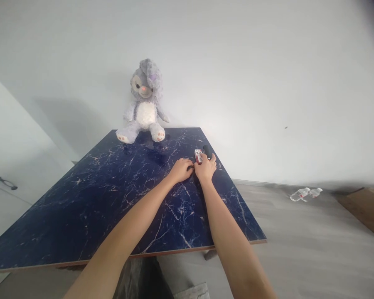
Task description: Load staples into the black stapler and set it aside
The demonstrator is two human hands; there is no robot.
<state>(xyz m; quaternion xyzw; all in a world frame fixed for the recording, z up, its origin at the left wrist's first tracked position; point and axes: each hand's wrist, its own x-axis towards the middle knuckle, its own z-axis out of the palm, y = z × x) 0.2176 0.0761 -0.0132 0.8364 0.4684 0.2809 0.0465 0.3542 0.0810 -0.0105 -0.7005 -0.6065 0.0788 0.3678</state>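
My left hand (181, 170) rests on the dark blue marbled table (118, 199) with its fingers curled round a small black object (190, 167), mostly hidden by the fingers. Close beside it on the right, my right hand (206, 168) has its fingers closed about a small white-and-red box (198, 155). A black, rounded object (207, 150) stands just right of the box, against the same hand's fingers. What kind of thing each black object is, I cannot make out.
A grey plush toy (146, 112) sits at the table's back edge against the wall. White cabinet (12, 166) stands at the left. On the floor to the right lie clear plastic bottles (301, 194) and a cardboard box (366, 209).
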